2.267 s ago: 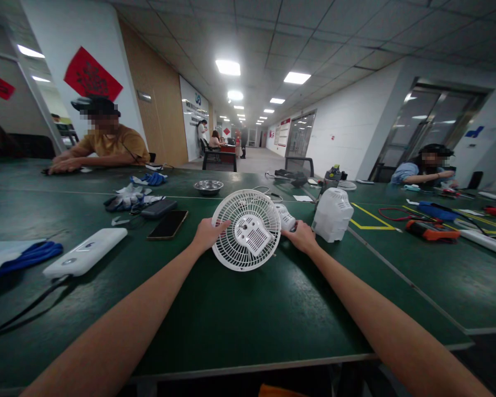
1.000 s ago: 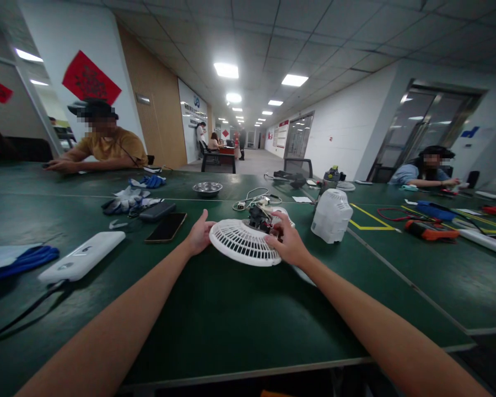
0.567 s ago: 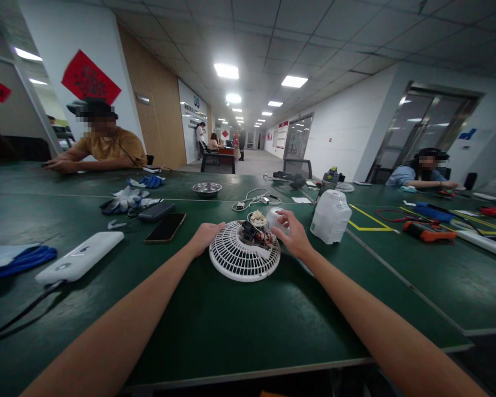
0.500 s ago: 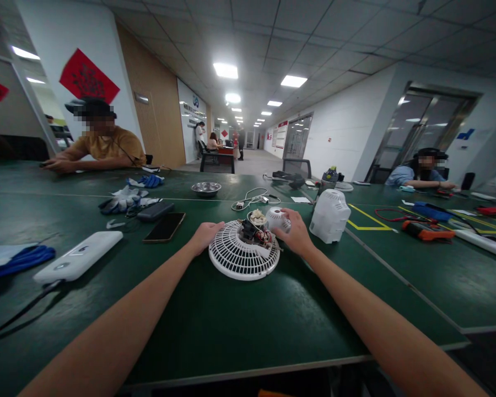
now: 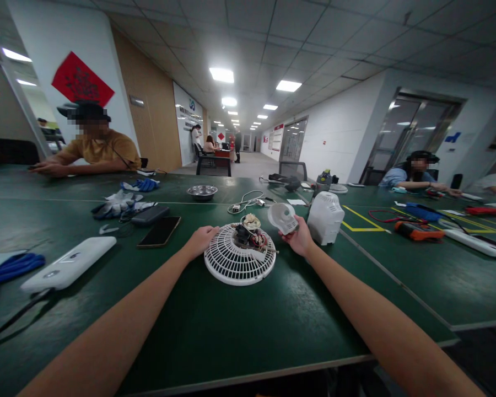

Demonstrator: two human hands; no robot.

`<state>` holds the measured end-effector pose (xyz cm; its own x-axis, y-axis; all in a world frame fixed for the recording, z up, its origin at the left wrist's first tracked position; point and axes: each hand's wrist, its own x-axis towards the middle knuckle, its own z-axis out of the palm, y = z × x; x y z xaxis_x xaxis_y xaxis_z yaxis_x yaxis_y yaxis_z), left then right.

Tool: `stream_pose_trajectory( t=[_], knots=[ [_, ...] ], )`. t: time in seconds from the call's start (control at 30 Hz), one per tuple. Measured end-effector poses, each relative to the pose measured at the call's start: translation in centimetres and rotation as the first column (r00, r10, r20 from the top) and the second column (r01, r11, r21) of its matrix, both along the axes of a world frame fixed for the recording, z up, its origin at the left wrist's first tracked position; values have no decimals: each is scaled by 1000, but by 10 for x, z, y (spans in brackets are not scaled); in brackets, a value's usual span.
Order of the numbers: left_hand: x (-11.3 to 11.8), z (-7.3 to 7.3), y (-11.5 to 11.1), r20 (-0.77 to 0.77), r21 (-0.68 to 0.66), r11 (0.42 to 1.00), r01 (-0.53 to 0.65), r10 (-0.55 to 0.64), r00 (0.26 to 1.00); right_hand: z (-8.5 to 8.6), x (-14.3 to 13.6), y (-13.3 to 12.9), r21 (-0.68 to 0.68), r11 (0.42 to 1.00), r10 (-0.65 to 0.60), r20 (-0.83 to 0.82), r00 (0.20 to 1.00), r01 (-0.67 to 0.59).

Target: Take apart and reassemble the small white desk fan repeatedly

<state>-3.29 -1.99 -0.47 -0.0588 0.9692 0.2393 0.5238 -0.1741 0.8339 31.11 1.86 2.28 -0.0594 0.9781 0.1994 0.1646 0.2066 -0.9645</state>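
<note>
A white round fan grille [image 5: 219, 264] lies on the green table in front of me, with an exposed fan motor [image 5: 246, 234] and wires on its middle. At the grille's left rim, my left hand [image 5: 201, 241] has its fingers closed on the edge. My right hand [image 5: 301, 237] holds a white plastic motor cover [image 5: 281, 216], just right of the motor and raised off the table. The cover is tilted so its hollow inside faces me. Just beyond my right hand stands a white plastic housing [image 5: 325, 218].
A metal bowl [image 5: 202, 192] and a white cable [image 5: 248, 203] lie farther back. To the left are a phone [image 5: 159, 231], a white power bank [image 5: 69, 263] and gloves [image 5: 116, 205]. An orange multimeter [image 5: 418, 231] lies right. Co-workers sit at both sides.
My right hand has lifted the motor cover from beside the motor and turned it, so its hollow side now shows. My left hand stays at the grille's rim.
</note>
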Motion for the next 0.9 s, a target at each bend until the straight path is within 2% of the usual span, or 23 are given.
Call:
stream_pose_trajectory(
  t=[0.07, 0.13, 0.2, 0.3, 0.37, 0.43, 0.53, 0.63, 0.73, 0.83, 0.9],
  knots=[
    [-1, 0, 1, 15, -8, 1000, -2, 2, 1000, 4, -2, -6, -123, 989, 66, -142, 988, -84],
    [-1, 0, 1, 30, -24, 1000, -4, 5, 1000, 9, -7, -13, -174, 975, 93, -229, 969, -135],
    [0, 1, 1, 39, -33, 999, -8, 10, 999, 13, -17, -21, -134, 976, 131, -257, 957, -170],
    [1, 2, 0, 25, -10, 1000, -7, 7, 1000, 20, -35, -38, 47, 979, 204, -251, 946, -199],
    [1, 1, 1, 6, 12, 1000, -1, 1, 1000, 24, -44, -51, 206, 948, 275, -150, 950, -242],
    [0, 0, 1, -9, 21, 1000, 0, 0, 1000, 28, -50, -64, 321, 892, 312, 73, 947, -319],
    [0, -1, 2, -33, 14, 1000, -6, 7, 999, 34, -51, -77, 459, 803, 206, 388, 899, -381],
    [1, 0, 1, -51, 8, 1000, -13, 14, 999, 38, -46, -79, 547, 740, 87, 499, 862, -392],
    [2, 4, -3, -50, 27, 999, -24, 25, 998, 41, -41, -76, 508, 738, 106, 562, 821, -444],
    [7, 13, -11, -70, 133, 990, -34, 44, 997, 41, -38, -75, 442, 761, 133, 609, 782, -474],
    [14, 22, -20, -127, 211, 976, 48, -22, 992, 39, -38, -74, 430, 775, 116, 624, 773, -464]
  ],
)
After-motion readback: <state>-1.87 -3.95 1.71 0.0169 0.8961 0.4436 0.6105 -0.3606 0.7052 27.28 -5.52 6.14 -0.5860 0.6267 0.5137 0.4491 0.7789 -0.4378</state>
